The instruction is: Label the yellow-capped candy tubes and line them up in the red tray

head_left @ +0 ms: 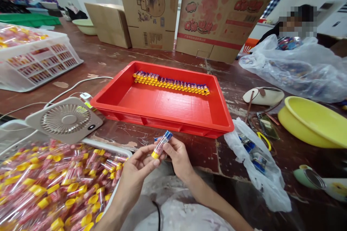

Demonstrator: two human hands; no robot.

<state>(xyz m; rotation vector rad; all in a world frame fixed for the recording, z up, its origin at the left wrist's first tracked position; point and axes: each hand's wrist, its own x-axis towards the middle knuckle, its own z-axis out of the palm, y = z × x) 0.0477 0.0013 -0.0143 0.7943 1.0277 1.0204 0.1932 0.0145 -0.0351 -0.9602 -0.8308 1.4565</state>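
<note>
Both my hands meet in front of me over the near table edge, pinching one small clear tube [161, 144] with a yellow cap at its lower end and a blue sticker round its upper end. My left hand [137, 169] grips the yellow-capped end. My right hand [176, 156] holds the upper part with closed fingers. Beyond them stands a red tray [162, 110] with a row of blue-labelled, yellow-capped tubes [171, 83] laid along its far wall. A white crate [51, 184] at my lower left is heaped with several unlabelled tubes.
A small white fan [65, 118] with cables lies left of the tray. A white basket [35, 57] of tubes stands far left. Cardboard boxes [211, 11] line the back. On the right lie plastic bags [255, 162], yellow basins [311, 122] and a phone [267, 125]. Another person sits far right.
</note>
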